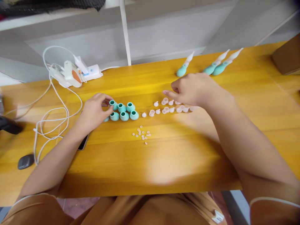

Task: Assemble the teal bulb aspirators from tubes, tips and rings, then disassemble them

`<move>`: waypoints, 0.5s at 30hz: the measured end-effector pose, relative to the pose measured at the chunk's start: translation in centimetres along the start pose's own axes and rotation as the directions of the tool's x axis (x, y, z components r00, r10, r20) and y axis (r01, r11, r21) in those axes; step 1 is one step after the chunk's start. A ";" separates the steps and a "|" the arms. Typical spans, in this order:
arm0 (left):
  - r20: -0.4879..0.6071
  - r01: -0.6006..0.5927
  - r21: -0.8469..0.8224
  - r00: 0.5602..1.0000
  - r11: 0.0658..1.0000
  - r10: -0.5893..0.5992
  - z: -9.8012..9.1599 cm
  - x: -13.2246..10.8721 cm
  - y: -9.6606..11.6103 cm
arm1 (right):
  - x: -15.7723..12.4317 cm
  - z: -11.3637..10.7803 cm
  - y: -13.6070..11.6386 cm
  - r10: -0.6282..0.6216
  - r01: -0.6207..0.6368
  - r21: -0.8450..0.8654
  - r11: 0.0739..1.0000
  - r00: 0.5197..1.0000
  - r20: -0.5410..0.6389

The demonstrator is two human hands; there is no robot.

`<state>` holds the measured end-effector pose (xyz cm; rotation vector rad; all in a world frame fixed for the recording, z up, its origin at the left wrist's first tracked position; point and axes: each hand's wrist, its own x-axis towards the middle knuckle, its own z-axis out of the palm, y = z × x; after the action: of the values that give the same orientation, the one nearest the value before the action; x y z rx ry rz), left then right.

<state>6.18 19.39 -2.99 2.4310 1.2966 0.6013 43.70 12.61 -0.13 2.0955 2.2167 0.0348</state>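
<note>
At the left end of a cluster of teal rubber bulbs [124,116], my left hand [95,111] has its thumb and fingers around one teal bulb [113,105]. The bulbs stand in two rows with their open necks up. Above the right part of two rows of small pale pink caps and rings [166,110] is my right hand [192,89]. Its thumb is stretched out, apart from the curled fingers, and nothing shows between them. Part of the pink rows is hidden below this hand. Tiny pink rings [140,134] lie scattered in front of the rows.
Three teal bulbs with white pointed nozzles, one of them a bulb syringe [182,71], lie at the back right. A power strip [92,72] with chargers and looped white cable [67,115] occupies the left. A phone [83,143], dark mouse-like object [25,161] and brown box [287,54] are also there.
</note>
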 end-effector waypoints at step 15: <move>0.060 0.036 0.093 0.997 0.995 -0.042 -0.1 0.1 -0.3 | 0.1 -1.8 8.5 0.445 -0.425 0.138 0.895 0.820 -0.361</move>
<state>5.96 19.67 -3.02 2.4707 1.3716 0.4625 52.02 13.24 2.38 2.7865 1.8545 0.4659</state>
